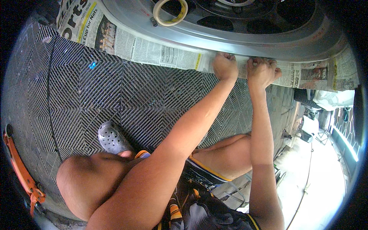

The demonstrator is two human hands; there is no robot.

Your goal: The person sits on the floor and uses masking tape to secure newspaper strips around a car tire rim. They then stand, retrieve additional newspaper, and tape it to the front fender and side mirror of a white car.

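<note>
A large grey wheel point(199, 45) with dark openings fills the top of the view. Newspaper sheets point(143, 51) run along its near edge. My left hand point(225, 67) is closed at the newspaper's upper edge, against the wheel. Just to its right, my right hand point(263, 71) is also closed there, knuckles up and thumb side out over the paper. Both hands' fingertips are tucked in and mostly hidden. A roll of masking tape point(156, 13) rests on the wheel at the upper left, apart from my hands.
Dark ribbed floor tiles point(145, 90) lie below the wheel. My bent knees and a grey clog point(111, 138) are beneath my arms. An orange metal bar point(23, 168), perhaps part of a jack, lies at the far left. A white chair point(309, 125) stands at right on bright ground.
</note>
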